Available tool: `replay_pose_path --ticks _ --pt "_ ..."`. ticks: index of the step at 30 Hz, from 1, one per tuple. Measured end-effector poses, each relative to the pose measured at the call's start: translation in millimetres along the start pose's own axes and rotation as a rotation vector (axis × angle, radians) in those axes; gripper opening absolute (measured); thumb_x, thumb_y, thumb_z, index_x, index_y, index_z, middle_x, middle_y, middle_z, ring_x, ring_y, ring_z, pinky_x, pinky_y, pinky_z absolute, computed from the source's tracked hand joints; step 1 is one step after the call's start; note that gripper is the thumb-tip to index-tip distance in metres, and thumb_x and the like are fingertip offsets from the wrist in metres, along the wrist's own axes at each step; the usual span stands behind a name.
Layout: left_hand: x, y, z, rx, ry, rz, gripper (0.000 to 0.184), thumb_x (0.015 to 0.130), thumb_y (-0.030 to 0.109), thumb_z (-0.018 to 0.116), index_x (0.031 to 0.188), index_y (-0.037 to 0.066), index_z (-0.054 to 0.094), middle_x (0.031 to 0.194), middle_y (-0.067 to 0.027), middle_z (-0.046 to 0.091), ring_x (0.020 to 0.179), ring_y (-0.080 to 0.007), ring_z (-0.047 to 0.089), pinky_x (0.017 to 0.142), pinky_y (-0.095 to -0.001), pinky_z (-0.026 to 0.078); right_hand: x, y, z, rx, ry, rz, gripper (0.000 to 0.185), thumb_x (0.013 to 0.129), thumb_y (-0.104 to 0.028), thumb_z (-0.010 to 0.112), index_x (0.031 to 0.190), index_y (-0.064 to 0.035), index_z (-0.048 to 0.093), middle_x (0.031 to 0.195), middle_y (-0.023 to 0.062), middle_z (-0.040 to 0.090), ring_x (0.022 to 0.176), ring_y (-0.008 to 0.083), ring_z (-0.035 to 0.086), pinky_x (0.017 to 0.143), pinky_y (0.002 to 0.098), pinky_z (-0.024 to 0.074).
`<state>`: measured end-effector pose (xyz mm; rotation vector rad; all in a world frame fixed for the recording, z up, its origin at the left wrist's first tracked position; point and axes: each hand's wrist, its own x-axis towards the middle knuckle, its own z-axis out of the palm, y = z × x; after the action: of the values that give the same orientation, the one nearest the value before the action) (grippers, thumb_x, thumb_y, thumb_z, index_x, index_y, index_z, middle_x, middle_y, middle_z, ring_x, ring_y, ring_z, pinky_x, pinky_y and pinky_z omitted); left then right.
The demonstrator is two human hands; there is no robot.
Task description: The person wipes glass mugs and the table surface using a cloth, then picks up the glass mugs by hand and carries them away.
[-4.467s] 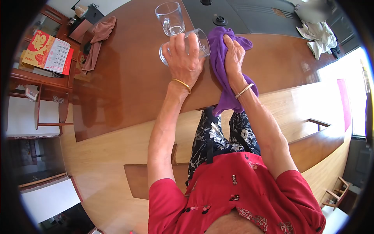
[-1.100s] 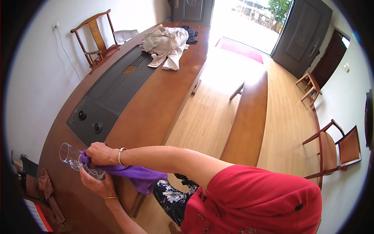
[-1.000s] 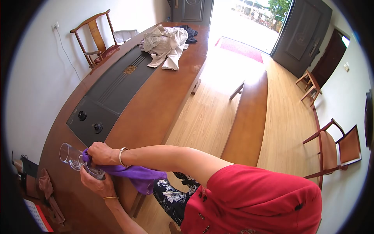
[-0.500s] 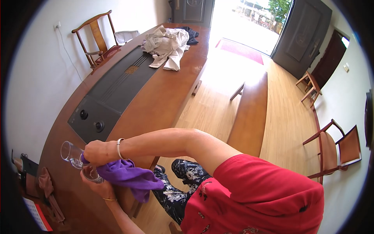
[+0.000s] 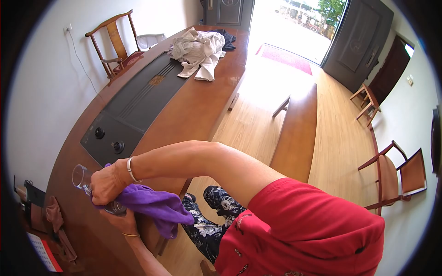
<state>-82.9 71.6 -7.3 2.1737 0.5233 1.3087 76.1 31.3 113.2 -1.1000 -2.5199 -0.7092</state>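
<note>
My right hand (image 5: 108,182), with a silver bangle at its wrist, is closed on a purple cloth (image 5: 154,202). The cloth is bunched around clear glass and hangs toward my lap. Beyond my knuckles shows the open rim of a clear drinking glass (image 5: 81,175). Lower down, my left hand (image 5: 123,222), wearing a thin gold-coloured bracelet, is curled around a clear glass part (image 5: 115,209) just below the cloth. My right hand covers the middle, so I cannot tell whether both glass parts are one piece.
A long brown table (image 5: 184,122) carries a dark inset panel (image 5: 138,96) with two black knobs, and a pile of pale clothes (image 5: 200,50). A bench (image 5: 294,133) runs alongside. Chairs stand by the walls, and a brown cloth (image 5: 54,214) hangs at the left.
My right hand has turned and shifted slightly left and down over the glass, drawing the purple cloth with it. My right forearm is a little higher. My left hand keeps its hold.
</note>
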Motion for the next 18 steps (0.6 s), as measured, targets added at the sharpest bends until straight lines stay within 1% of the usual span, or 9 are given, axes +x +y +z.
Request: replay_pose_path --ticks 4,6,7,9,10,12,13,16,18 --pt "-4 -10 3 -0.037 -0.006 -0.001 0.085 0.068 0.018 0.080 0.134 -0.005 0.032 0.120 -0.0174 0.049 0.109 -0.0258 0.051 0.097 -0.0357 0.040 0 -5 -3 -0.007 0.011 -0.008 0.013 0.078 -0.014 0.060 0.074 -0.0030 0.063 0.066 0.0113 0.065 0.064 0.0297 0.067 0.055 0.0403 0.0536" --pt "-5 -9 5 -0.088 -0.008 -0.087 0.070 0.071 0.021 0.078 0.124 -0.004 0.039 0.112 -0.0152 0.050 0.104 -0.0247 0.053 0.093 -0.0354 0.041 3 -13 -8 -0.020 -0.133 0.122 0.015 0.080 -0.016 0.059 0.076 -0.0020 0.065 0.072 0.0133 0.066 0.068 0.0300 0.068 0.058 0.0407 0.0546" --pt "-5 -11 6 -0.090 -0.012 -0.086 0.070 0.071 0.021 0.078 0.124 -0.004 0.039 0.112 -0.0152 0.050 0.104 -0.0247 0.053 0.093 -0.0354 0.041 5 -14 -6 -0.021 -0.133 0.127 0.015 0.080 -0.016 0.059 0.076 -0.0020 0.065 0.072 0.0133 0.066 0.068 0.0300 0.068 0.058 0.0407 0.0546" --pt "-3 -14 8 -0.069 0.047 -0.003 0.067 0.077 0.019 0.073 0.128 -0.005 0.037 0.112 -0.0164 0.051 0.103 -0.0244 0.053 0.093 -0.0354 0.042 13 -13 3 0.020 -0.234 0.275 0.015 0.078 -0.017 0.062 0.079 -0.0028 0.065 0.072 0.0131 0.067 0.068 0.0290 0.068 0.059 0.0384 0.0555" --pt "-3 -12 8 -0.069 0.047 -0.005 0.067 0.077 0.019 0.073 0.128 -0.005 0.037 0.112 -0.0164 0.051 0.103 -0.0244 0.053 0.093 -0.0354 0.042 16 -12 7 0.021 -0.235 0.275 0.015 0.078 -0.017 0.062 0.079 -0.0028 0.065 0.072 0.0131 0.067 0.068 0.0290 0.068 0.059 0.0384 0.0555" --pt "-2 -6 9 -0.076 0.083 -0.005 0.068 0.080 0.017 0.069 0.133 -0.006 0.034 0.119 -0.0185 0.050 0.109 -0.0253 0.052 0.096 -0.0352 0.040 20 -11 13 0.159 -0.294 0.504 0.018 0.078 -0.018 0.061 0.086 -0.0044 0.069 0.081 0.0139 0.069 0.077 0.0291 0.069 0.066 0.0386 0.0560" --pt "0 0 9 -0.077 0.082 -0.006 0.068 0.080 0.017 0.069 0.133 -0.006 0.034 0.119 -0.0185 0.050 0.109 -0.0253 0.052 0.096 -0.0352 0.040 20 -11 13 0.160 -0.295 0.505 0.018 0.078 -0.018 0.061 0.086 -0.0044 0.069 0.081 0.0139 0.069 0.077 0.0291 0.069 0.066 0.0386 0.0560" --pt "4 20 10 -0.077 0.068 0.021 0.072 0.080 0.015 0.068 0.137 -0.007 0.030 0.125 -0.0202 0.049 0.115 -0.0270 0.051 0.100 -0.0357 0.038 19 -11 11 0.252 -0.348 0.666 0.019 0.080 -0.016 0.060 0.091 -0.0058 0.071 0.089 0.0135 0.070 0.087 0.0284 0.068 0.074 0.0384 0.0554" --pt "7 30 11 -0.101 0.040 -0.017 0.075 0.078 0.017 0.070 0.138 -0.006 0.031 0.128 -0.0202 0.049 0.118 -0.0281 0.050 0.102 -0.0367 0.036 16 -11 10 0.351 -0.307 0.825 0.019 0.080 -0.017 0.060 0.091 -0.0069 0.071 0.092 0.0135 0.070 0.090 0.0285 0.068 0.077 0.0375 0.0545"
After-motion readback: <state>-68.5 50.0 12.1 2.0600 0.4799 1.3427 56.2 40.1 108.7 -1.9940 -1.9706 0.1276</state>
